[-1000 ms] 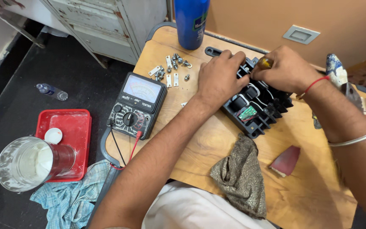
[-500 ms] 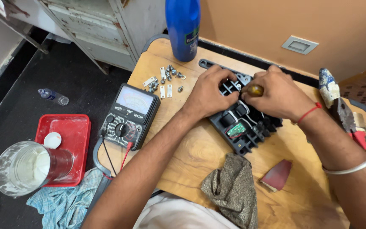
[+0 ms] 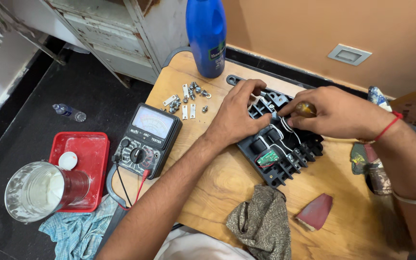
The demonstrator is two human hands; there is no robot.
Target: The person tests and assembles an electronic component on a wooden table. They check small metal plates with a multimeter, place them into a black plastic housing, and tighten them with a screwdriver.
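A black switch panel (image 3: 281, 153), wiring side up, is positioned on the wooden table (image 3: 217, 188). It is steadied at its upper left edge by the left hand (image 3: 239, 115), fingers curled over it. A brown-handled tool (image 3: 305, 109) is gripped in the closed right hand (image 3: 335, 111) above the panel. Loose screws (image 3: 186, 98), a meter (image 3: 145, 140) and a blue bottle (image 3: 207, 36) are located to the left.

blue bottle (image 3: 206, 36), multimeter (image 3: 146, 140), loose screws (image 3: 186, 98), red tray (image 3: 80, 164), grey rag (image 3: 261, 224).

Head-worn view, steeply down, close
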